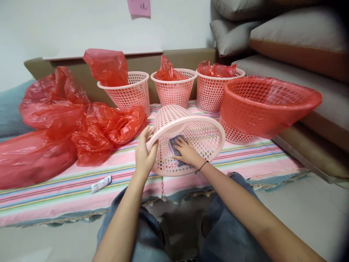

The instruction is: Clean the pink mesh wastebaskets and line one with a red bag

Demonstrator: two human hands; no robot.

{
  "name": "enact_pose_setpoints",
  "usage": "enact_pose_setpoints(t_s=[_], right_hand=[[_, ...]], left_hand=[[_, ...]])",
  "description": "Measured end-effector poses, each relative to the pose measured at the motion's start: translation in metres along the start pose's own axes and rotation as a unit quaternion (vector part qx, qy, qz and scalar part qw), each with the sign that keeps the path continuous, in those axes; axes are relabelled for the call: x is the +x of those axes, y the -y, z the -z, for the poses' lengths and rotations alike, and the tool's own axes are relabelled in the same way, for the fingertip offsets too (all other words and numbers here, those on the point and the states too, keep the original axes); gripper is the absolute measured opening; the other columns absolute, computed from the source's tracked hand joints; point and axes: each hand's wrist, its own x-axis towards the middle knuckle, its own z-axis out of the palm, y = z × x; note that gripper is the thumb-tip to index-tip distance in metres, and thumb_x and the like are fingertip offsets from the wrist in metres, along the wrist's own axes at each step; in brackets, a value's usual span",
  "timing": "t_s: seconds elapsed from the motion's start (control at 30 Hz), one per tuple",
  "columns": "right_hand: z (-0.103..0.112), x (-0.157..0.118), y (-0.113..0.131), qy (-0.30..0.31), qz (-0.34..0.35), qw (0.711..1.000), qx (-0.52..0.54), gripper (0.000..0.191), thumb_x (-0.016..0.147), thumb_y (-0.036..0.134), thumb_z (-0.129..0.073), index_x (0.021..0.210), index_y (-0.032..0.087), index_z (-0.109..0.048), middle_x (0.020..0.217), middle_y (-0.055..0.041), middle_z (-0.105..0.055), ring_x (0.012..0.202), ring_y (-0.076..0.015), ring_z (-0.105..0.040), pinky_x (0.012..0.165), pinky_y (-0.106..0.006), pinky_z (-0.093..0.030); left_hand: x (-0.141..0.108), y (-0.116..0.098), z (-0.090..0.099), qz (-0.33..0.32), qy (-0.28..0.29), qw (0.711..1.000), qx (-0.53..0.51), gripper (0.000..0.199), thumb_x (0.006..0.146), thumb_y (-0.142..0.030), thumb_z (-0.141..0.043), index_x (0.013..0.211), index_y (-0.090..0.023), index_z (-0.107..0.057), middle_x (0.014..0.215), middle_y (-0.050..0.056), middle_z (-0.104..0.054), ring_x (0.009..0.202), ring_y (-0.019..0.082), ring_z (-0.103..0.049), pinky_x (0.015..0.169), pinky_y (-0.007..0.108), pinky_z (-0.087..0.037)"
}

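Note:
A pale pink perforated plastic wastebasket (pixel 170 113) lies tipped on its side in front of me, its mouth turned towards me. My left hand (pixel 145 153) is closed around the left side of its rim, thumb just inside. Inside the basket, my right hand (pixel 190 153) lies over a dark grey sponge (pixel 172 142) and presses it against the inner wall. The fingers are somewhat spread on the sponge, and part of it is hidden beneath them. A thin black band circles the right wrist.
Behind stand pink baskets (pixel 173 89) with red plastic bags in them. A basket covered in a red bag (pixel 245 120) is at right. Loose red bags (pixel 54 134) lie left, near a small white packet (pixel 101 184) on the striped cloth (pixel 122 171). Cushions (pixel 297 32) are stacked right.

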Motion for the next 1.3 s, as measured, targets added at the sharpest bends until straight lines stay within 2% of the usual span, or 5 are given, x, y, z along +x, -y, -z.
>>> enact_pose_setpoints(t_s=[0.3, 0.73, 0.83, 0.97, 1.3], right_hand=[[-0.004, -0.015, -0.023, 0.106, 0.035, 0.992, 0.050, 0.127, 0.061, 0.064, -0.085, 0.156, 0.004, -0.027, 0.162, -0.0276, -0.020, 0.152, -0.0439, -0.008, 0.122, -0.060, -0.010], [0.021, -0.028, -0.023, -0.048, 0.012, 0.962, 0.270, 0.040, 0.081, 0.025, -0.075, 0.119, 0.017, -0.069, 0.119, -0.0124, -0.071, 0.111, -0.0293, -0.063, 0.103, -0.043, -0.042], [0.023, -0.027, -0.029, -0.090, -0.035, 0.939, 0.329, 0.035, 0.090, 0.041, -0.062, 0.113, 0.015, -0.070, 0.111, -0.0093, -0.073, 0.102, -0.0267, -0.066, 0.091, -0.037, -0.049], [0.025, -0.024, -0.029, -0.113, -0.084, 0.907, 0.397, 0.048, 0.094, 0.054, -0.050, 0.106, 0.011, -0.069, 0.101, -0.0106, -0.074, 0.089, -0.0248, -0.068, 0.076, -0.034, -0.053], [0.045, -0.021, 0.007, -0.074, 0.004, 0.894, 0.441, 0.058, 0.068, 0.029, -0.082, 0.122, 0.018, -0.065, 0.119, -0.0089, -0.072, 0.104, -0.0251, -0.067, 0.093, -0.038, -0.052]], left_hand=[[0.000, -0.009, 0.002, -0.075, 0.061, 0.995, 0.003, 0.053, 0.096, -0.038, -0.055, 0.146, -0.023, -0.044, 0.142, 0.014, -0.059, 0.130, 0.028, -0.058, 0.108, 0.045, -0.048], [-0.021, -0.028, -0.007, -0.216, -0.029, 0.972, 0.087, 0.045, 0.085, -0.022, -0.066, 0.128, -0.029, -0.057, 0.128, 0.009, -0.066, 0.121, 0.028, -0.060, 0.104, 0.048, -0.047], [-0.029, -0.043, -0.023, 0.002, 0.157, 0.978, -0.136, 0.018, 0.086, -0.022, -0.064, 0.103, -0.026, -0.069, 0.107, 0.006, -0.072, 0.102, 0.022, -0.066, 0.099, 0.039, -0.048], [-0.032, -0.046, -0.051, 0.390, 0.132, 0.833, -0.369, 0.029, 0.079, -0.027, -0.075, 0.107, -0.023, -0.067, 0.121, 0.007, -0.067, 0.116, 0.022, -0.059, 0.107, 0.036, -0.042], [-0.018, -0.035, -0.055, 0.511, 0.149, 0.701, -0.474, 0.047, 0.090, -0.061, -0.051, 0.090, -0.015, -0.062, 0.076, 0.005, -0.063, 0.061, 0.017, -0.063, 0.065, 0.033, -0.056]])
